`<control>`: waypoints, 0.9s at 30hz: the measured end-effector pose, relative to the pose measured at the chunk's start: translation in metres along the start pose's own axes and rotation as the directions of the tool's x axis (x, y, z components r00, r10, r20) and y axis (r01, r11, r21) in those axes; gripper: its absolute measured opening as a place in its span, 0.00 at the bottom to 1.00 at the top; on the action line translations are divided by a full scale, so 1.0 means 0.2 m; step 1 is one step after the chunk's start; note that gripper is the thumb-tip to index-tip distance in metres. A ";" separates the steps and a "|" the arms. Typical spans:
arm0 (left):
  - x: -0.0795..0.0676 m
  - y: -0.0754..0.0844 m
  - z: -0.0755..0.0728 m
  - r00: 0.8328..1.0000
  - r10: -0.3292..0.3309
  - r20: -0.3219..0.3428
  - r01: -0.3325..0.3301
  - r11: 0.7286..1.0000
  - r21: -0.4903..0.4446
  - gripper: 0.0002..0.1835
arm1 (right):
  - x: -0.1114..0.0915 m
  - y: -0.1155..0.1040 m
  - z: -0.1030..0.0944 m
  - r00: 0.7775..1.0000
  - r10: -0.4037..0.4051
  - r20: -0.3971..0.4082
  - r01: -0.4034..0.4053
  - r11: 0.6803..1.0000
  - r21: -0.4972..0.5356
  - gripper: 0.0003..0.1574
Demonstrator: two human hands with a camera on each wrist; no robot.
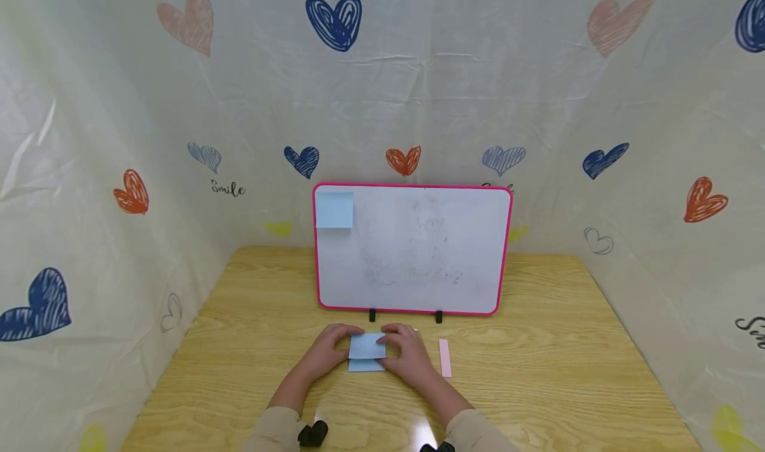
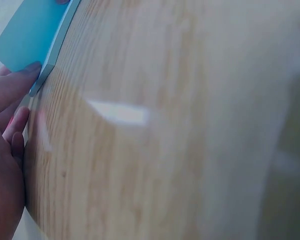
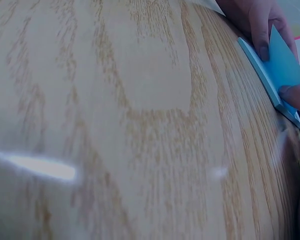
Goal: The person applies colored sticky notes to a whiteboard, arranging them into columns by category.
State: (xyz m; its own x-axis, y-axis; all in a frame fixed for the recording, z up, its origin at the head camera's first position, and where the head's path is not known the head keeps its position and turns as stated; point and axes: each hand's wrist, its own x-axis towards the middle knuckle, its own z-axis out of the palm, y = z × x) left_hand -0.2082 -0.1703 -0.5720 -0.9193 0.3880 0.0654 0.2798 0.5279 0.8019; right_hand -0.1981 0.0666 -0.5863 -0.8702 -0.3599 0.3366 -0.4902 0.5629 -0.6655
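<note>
A light blue sticky note pad (image 1: 366, 366) lies on the table between the two hands, with its top sheet (image 1: 366, 346) raised at the near edge. My left hand (image 1: 327, 347) holds the left side of the pad; in the left wrist view its thumb (image 2: 29, 72) lies against the blue paper beside the pad's edge. On the right side, my right hand (image 1: 409, 355) grips the pad and sheet, index finger on top and thumb at the near side. The right wrist view shows both thumbs on the pad (image 3: 264, 72). Some fingers are hidden behind the paper.
Behind the hands stands a pink-framed whiteboard (image 1: 418, 253) on small black feet, with a light blue sticky note (image 1: 335, 210) at its upper left. A pink strip (image 1: 445, 358) lies right of my right hand. Heart-printed sheeting surrounds the wooden table (image 1: 538, 346).
</note>
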 end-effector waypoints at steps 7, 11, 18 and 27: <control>-0.01 0.00 0.00 1.000 0.017 -0.006 -0.017 1.000 0.000 0.19 | 0.00 0.01 0.00 0.998 -0.028 -0.054 0.028 1.000 -0.011 0.04; 0.00 0.00 0.01 1.000 0.020 -0.022 -0.020 1.000 0.006 0.19 | 0.00 0.02 0.00 0.997 -0.031 -0.068 0.033 0.999 0.018 0.04; 0.00 -0.01 0.02 1.000 -0.003 -0.024 0.004 1.000 0.022 0.19 | 0.00 0.02 -0.01 0.998 0.022 -0.061 -0.017 0.996 0.083 0.02; 0.00 -0.01 0.01 1.000 0.009 -0.018 -0.008 0.999 0.036 0.19 | 0.04 0.01 -0.02 0.989 0.143 0.032 -0.146 0.982 0.119 0.02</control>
State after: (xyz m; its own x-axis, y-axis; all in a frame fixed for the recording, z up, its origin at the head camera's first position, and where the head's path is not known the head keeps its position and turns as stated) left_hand -0.2089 -0.1694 -0.5759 -0.9218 0.3787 0.0831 0.2968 0.5516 0.7795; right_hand -0.2059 0.0689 -0.5825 -0.9293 -0.2996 0.2162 -0.3485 0.5170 -0.7818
